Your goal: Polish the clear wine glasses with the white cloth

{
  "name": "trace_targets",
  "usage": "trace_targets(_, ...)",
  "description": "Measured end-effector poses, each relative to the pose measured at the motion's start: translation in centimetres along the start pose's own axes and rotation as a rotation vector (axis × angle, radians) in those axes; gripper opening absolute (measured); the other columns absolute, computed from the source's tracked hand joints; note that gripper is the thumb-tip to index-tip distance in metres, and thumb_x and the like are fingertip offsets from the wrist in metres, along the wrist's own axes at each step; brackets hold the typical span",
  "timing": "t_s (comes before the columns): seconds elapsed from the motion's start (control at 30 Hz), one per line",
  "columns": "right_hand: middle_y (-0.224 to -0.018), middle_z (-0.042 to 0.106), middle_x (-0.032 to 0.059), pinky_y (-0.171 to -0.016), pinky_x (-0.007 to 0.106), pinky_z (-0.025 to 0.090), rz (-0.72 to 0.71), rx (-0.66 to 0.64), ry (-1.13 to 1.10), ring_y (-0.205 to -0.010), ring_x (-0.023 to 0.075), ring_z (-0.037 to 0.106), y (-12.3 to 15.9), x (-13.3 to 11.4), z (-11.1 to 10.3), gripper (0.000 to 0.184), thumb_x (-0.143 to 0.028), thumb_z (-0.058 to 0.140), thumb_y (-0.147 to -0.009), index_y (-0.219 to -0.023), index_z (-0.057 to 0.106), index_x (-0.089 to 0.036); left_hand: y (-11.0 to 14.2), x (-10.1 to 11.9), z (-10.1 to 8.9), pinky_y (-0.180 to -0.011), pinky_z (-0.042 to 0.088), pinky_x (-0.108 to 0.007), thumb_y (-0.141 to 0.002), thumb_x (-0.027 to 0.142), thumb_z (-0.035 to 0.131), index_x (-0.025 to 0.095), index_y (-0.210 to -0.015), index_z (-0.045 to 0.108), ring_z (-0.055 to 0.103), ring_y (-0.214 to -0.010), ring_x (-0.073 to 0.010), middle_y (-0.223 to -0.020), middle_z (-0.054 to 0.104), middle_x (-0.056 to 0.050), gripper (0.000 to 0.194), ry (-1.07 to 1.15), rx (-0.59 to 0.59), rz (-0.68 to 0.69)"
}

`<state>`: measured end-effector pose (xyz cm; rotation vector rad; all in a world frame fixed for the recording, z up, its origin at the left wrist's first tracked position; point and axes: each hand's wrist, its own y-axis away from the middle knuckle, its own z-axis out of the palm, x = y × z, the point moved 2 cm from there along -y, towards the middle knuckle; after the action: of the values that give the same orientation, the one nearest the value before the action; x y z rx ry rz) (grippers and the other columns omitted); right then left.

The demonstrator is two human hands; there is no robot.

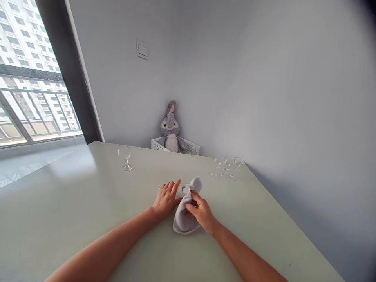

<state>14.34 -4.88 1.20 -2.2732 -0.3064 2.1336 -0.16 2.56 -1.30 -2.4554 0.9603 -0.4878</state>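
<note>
My left hand (166,199) is closed around a clear stemmed glass (180,190), held tilted on its side just above the table. Most of that glass is hidden behind my fingers and the cloth. In my right hand (202,211) a light grey cloth (186,221) is pinched between thumb and fingers. Its upper part is bunched at the glass's mouth, and the lower part hangs loosely toward the tabletop. Whether some of the cloth is inside the bowl, I cannot tell.
On the pale table (88,203), one stemmed glass (127,158) stands upright at the back left. Three more glasses (227,163) stand close together near the right edge. Behind the table, a plush rabbit (172,131) sits in a white basket (190,147) against the wall corner.
</note>
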Motion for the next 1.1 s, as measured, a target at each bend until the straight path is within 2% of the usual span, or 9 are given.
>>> trace_targets(0.23,-0.066,0.062,0.0024,-0.062,0.033,0.049,0.022,0.039,0.143,-0.061,0.0175,0.058,-0.2,2.8,-0.3,0.016,-0.034,0.062,-0.071,-0.070,0.068,-0.020,-0.1,2.0,-1.0,-0.077,0.038,-0.038,-0.085,0.018,0.034,0.018,-0.127,0.035,0.051,-0.083,-0.0219,-0.092,0.056,-0.010,0.042,-0.041,-0.051,0.169)
trace_targets(0.37,-0.059,0.060,0.0006,-0.058,0.032,0.049,0.095,-0.032,-0.082,-0.053,0.0154,0.057,-0.3,2.2,-0.9,0.021,-0.040,0.064,-0.069,-0.068,0.066,-0.018,-0.5,1.8,-1.8,-0.088,0.034,-0.044,-0.083,0.010,0.035,0.023,-0.129,0.033,0.052,-0.092,-0.0217,-0.098,0.056,-0.009,0.047,-0.157,0.023,0.207)
trace_targets(0.5,-0.062,0.062,0.0016,-0.061,0.034,0.048,0.107,-0.143,-0.129,-0.056,0.0166,0.058,-0.1,1.0,-1.3,0.021,-0.038,0.060,-0.073,-0.072,0.066,-0.018,-0.6,1.3,-2.4,-0.073,0.040,-0.035,-0.085,0.012,0.032,0.021,-0.127,0.036,0.055,-0.075,-0.0178,-0.086,0.059,-0.007,0.043,-0.158,-0.029,0.279)
trace_targets(0.63,-0.064,0.063,-0.0001,-0.063,0.032,0.047,-0.088,-0.114,0.202,-0.063,0.0177,0.058,0.2,0.4,-2.4,0.012,-0.027,0.060,-0.070,-0.059,0.064,-0.021,-1.0,1.1,-3.6,-0.060,0.038,-0.026,-0.084,0.029,0.043,0.023,-0.120,0.043,0.056,-0.066,-0.0147,-0.080,0.062,-0.003,0.037,0.092,-0.260,0.157)
trace_targets(0.77,-0.061,0.062,-0.0016,-0.066,0.032,0.046,-0.158,-0.210,0.289,-0.067,0.0178,0.058,0.3,-0.2,-3.3,0.012,-0.022,0.061,-0.067,-0.056,0.064,-0.020,-1.3,1.1,-4.7,-0.052,0.038,-0.021,-0.076,0.043,0.052,0.021,-0.100,0.053,0.057,-0.057,-0.0121,-0.068,0.060,0.003,0.032,0.511,-0.849,0.044)
trace_targets(0.8,-0.062,0.063,-0.0014,-0.067,0.032,0.046,-0.132,-0.232,0.252,-0.069,0.0181,0.059,0.3,-0.3,-3.4,0.011,-0.023,0.062,-0.068,-0.058,0.065,-0.020,-1.3,1.1,-4.8,-0.051,0.039,-0.022,-0.077,0.045,0.051,0.020,-0.097,0.054,0.057,-0.056,-0.0122,-0.067,0.060,0.003,0.032,0.552,-0.922,0.044)
trace_targets(0.87,-0.062,0.064,-0.0003,-0.067,0.033,0.047,-0.042,-0.213,0.146,-0.068,0.0184,0.060,0.0,-0.1,-3.5,0.010,-0.026,0.063,-0.067,-0.061,0.067,-0.019,-1.6,1.1,-4.8,-0.056,0.041,-0.024,-0.079,0.045,0.048,0.019,-0.098,0.054,0.058,-0.061,-0.0142,-0.069,0.061,0.001,0.033,0.465,-0.781,0.053)
trace_targets(1.0,-0.062,0.064,0.0023,-0.057,0.030,0.047,0.153,-0.033,-0.209,-0.056,0.0158,0.060,-0.5,1.1,-3.0,0.020,-0.033,0.069,-0.064,-0.075,0.068,-0.015,-1.7,1.7,-4.3,-0.079,0.039,-0.037,-0.088,0.029,0.037,0.016,-0.111,0.050,0.056,-0.081,-0.0190,-0.081,0.061,-0.008,0.030,0.020,-0.130,0.200)
trace_targets(1.1,-0.059,0.062,0.0017,-0.053,0.028,0.047,0.204,-0.016,-0.381,-0.051,0.0133,0.058,-0.3,1.4,-2.1,0.030,-0.037,0.068,-0.067,-0.086,0.066,-0.014,-1.5,1.6,-4.0,-0.075,0.038,-0.034,-0.089,0.023,0.031,0.015,-0.100,0.055,0.054,-0.071,-0.0163,-0.070,0.058,-0.007,0.028,-0.049,-0.100,0.302)
